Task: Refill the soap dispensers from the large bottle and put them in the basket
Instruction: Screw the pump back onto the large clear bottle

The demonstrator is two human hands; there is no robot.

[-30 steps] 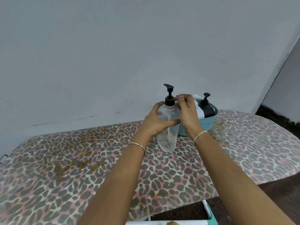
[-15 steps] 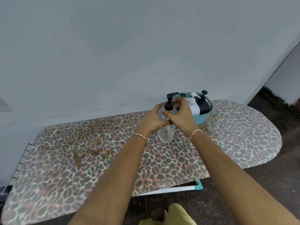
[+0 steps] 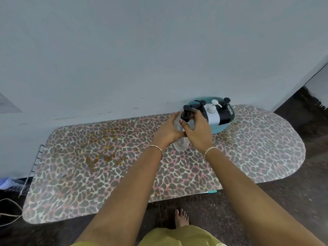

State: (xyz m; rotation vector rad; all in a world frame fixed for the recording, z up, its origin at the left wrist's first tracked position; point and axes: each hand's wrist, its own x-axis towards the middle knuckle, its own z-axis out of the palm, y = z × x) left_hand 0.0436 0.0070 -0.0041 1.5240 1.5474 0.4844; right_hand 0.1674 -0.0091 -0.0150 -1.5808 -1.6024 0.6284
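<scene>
The left hand (image 3: 167, 131) wraps the body of a clear dispenser (image 3: 181, 145), holding it upright with its base on the counter (image 3: 266, 148). The right hand (image 3: 197, 131) is curled around the neck, fingers pinching its black pump cap (image 3: 186, 115); whether it is tightening or loosening cannot be told. At about one o'clock from the hands, touching distance away, sits the teal basket (image 3: 222, 127) against the wall, already holding three dispensers: two with black pumps and a white one (image 3: 213, 114) between them. No large bottle is in view. By my reading the clear dispenser is the last one out, still needing capping and placing.
</scene>
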